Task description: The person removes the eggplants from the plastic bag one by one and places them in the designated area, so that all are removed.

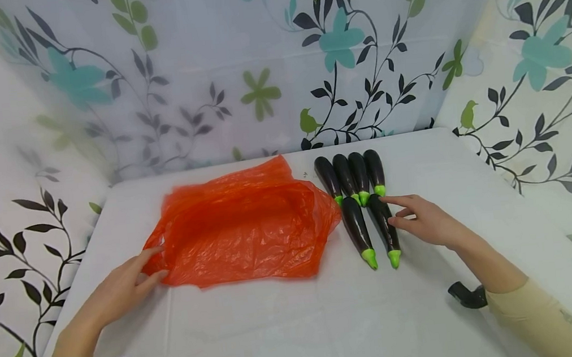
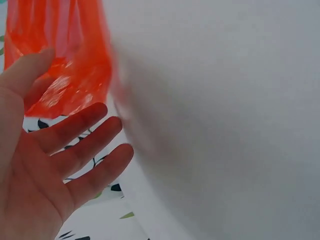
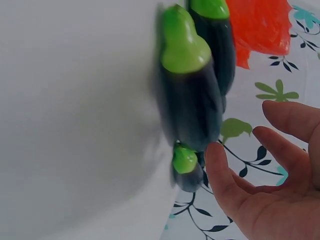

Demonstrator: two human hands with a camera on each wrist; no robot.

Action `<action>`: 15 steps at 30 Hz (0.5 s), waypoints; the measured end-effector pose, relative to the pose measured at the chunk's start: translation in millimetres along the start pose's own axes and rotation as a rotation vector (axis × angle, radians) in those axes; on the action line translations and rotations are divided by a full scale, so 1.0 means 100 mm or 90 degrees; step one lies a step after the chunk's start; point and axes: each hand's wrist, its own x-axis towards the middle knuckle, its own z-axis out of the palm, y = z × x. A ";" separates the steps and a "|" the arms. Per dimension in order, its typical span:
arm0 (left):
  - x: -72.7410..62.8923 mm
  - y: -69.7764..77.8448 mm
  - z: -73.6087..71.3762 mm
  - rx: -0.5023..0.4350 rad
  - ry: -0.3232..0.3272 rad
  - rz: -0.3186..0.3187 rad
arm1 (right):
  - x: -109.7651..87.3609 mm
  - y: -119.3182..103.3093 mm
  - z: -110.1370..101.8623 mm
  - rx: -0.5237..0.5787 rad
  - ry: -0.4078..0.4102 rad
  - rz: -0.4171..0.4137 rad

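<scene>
A crinkled orange-red plastic bag (image 1: 252, 255) lies spread on the left half of the table, its mouth gaping. At its left edge is my left hand (image 1: 127, 286), fingers loosely extended; in the left wrist view they are spread apart beside the bag (image 2: 75, 82). To the right of the bag lie several dark eggplants with bright green stem ends: a back row (image 1: 358, 169) and two in front. My right hand (image 1: 424, 220) reaches from the right to the front right eggplant (image 1: 384, 226). Relaxed, parted fingers stand close beside that eggplant (image 3: 192, 105) in the right wrist view, gripping nothing.
A white cover (image 1: 278, 326) spreads over the table. Hanging cloth (image 1: 197, 95) with leaf and flower prints encloses the back and both sides. Black curved pieces (image 1: 467, 296) show next to both wrists, by the pale sleeves.
</scene>
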 end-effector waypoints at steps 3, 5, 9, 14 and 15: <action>-0.02 0.01 -0.12 -0.032 0.000 0.013 | 0.08 -0.06 -0.09 -0.011 0.009 -0.006; -0.01 0.03 -0.22 -0.043 0.022 0.030 | 0.14 -0.10 -0.15 -0.019 0.015 -0.010; 0.09 0.13 -0.42 -0.048 0.092 0.054 | 0.31 -0.19 -0.24 -0.028 0.030 -0.002; 0.37 0.40 -0.55 -0.037 0.172 0.071 | 0.62 -0.32 -0.27 -0.020 0.057 0.006; 0.44 0.46 -0.57 -0.037 0.175 0.067 | 0.69 -0.35 -0.26 -0.020 0.063 0.004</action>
